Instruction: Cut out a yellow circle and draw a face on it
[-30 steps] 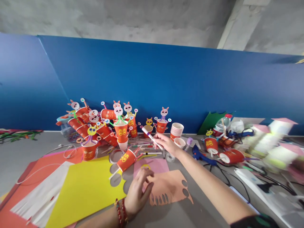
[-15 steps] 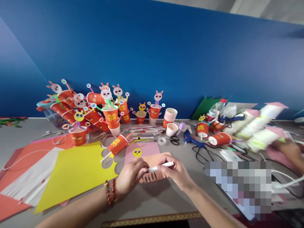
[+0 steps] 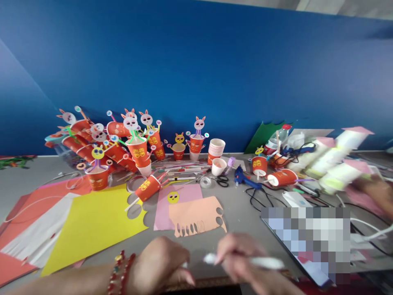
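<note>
My right hand (image 3: 239,256), blurred by motion, grips a white pen (image 3: 267,262) near the table's front edge. The pen points left, its back end sticking out to the right of the fingers. My left hand (image 3: 166,262), with red bead bracelets at the wrist, is held to the left of it, fingers curled in. A small whitish bit shows at its fingertips, too unclear to name. Beyond both hands, a peach paper sheet (image 3: 190,211) lies partly over a pink sheet (image 3: 162,211). Its near edge has oval cut-outs and drawn ovals. A yellow face disc (image 3: 173,197) rests on the pink sheet.
Yellow paper (image 3: 95,221) lies left, beside a tipped red cup (image 3: 148,187). Decorated cups (image 3: 137,147) crowd the back. Scissors (image 3: 221,180), tape (image 3: 205,181) and a blue glue gun (image 3: 245,179) lie further off. A tablet-like device (image 3: 294,250), partly pixelated, and another person's arm (image 3: 373,190) are right.
Both hands have moved off the peach sheet toward me and apart. The white pen, earlier between both hands, is now in my right hand. The sheet now shows fully.
</note>
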A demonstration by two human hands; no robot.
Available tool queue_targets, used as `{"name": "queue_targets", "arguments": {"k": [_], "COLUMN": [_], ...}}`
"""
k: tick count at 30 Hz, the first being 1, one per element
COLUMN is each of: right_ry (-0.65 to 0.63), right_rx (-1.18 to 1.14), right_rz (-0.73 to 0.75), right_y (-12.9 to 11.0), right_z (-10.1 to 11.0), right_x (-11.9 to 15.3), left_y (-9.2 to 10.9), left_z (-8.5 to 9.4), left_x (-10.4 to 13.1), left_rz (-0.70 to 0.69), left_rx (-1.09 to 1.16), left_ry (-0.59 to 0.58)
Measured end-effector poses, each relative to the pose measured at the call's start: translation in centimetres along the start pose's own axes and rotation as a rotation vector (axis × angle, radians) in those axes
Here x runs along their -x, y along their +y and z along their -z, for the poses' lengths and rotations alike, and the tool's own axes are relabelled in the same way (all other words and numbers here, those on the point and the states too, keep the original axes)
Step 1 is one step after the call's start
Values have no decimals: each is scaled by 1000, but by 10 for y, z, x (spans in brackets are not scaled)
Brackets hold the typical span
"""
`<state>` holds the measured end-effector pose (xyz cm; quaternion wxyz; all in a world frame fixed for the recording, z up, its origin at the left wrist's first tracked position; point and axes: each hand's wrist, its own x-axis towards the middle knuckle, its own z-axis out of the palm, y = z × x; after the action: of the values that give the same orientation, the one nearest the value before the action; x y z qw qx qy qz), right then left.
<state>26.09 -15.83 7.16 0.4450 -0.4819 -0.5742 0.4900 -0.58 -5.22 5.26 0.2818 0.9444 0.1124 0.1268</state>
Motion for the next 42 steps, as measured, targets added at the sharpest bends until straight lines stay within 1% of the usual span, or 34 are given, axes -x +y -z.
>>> {"name": "queue_targets", "arguments": {"k": [1, 2, 3, 4, 5, 6, 7, 9, 12, 14, 15, 16, 18, 21, 25, 28, 31, 35, 38, 42], "right_ry": [211, 384, 491, 527, 506, 436, 369, 321, 313, 303, 295, 286, 275, 246, 150, 158, 195, 201, 217, 215], "right_rx": [-74, -108, -109, -106, -109, -119, -140, -173, -177, -132, -94, -46, 49, 112, 163, 289, 374, 401, 419, 425], "right_rz": [29, 54, 64, 55, 17, -54, -89, -124, -133, -126, -118, -109, -87, -71, -69, -28, 25, 67, 51, 12], "right_y": [-3, -5, -5, -4, -1, 4, 10, 24, 41, 48, 51, 52, 55, 57, 60, 65, 73, 86, 92, 93], "right_z": [16, 32, 45, 55, 60, 60, 57, 44, 28, 26, 27, 28, 30, 26, 11, 1, -6, -9, -9, -8], "right_x": [7, 11, 13, 11, 7, 0, -9, -27, -47, -50, -49, -47, -42, -39, -47, -56, -61, -62, -61, -60], "left_y": [-6, -15, -26, -38, -51, -63, -74, -89, -102, -106, -107, -108, -108, -102, -88, -83, -87, -96, -100, -100], "left_z": [5, 11, 15, 19, 22, 23, 23, 19, 10, 7, 7, 6, 6, 0, -13, -19, -21, -23, -25, -28], "left_x": [4, 6, 4, -1, -11, -23, -39, -73, -117, -134, -137, -137, -129, -102, -62, -47, -45, -46, -44, -43], "left_rz": [79, 155, 223, 261, 272, 286, 291, 296, 307, 317, 314, 304, 258, 126, -59, -159, -183, -175, -144, -83], "left_rx": [19, -11, -85, -202, -331, -373, -394, -427, -453, -459, -459, -456, -434, -355, -226, -162, -165, -143, -116, -113], "left_ry": [39, 97, 150, 163, 164, 173, 176, 172, 170, 198, 213, 227, 238, 196, 125, 96, 62, 56, 58, 42]}}
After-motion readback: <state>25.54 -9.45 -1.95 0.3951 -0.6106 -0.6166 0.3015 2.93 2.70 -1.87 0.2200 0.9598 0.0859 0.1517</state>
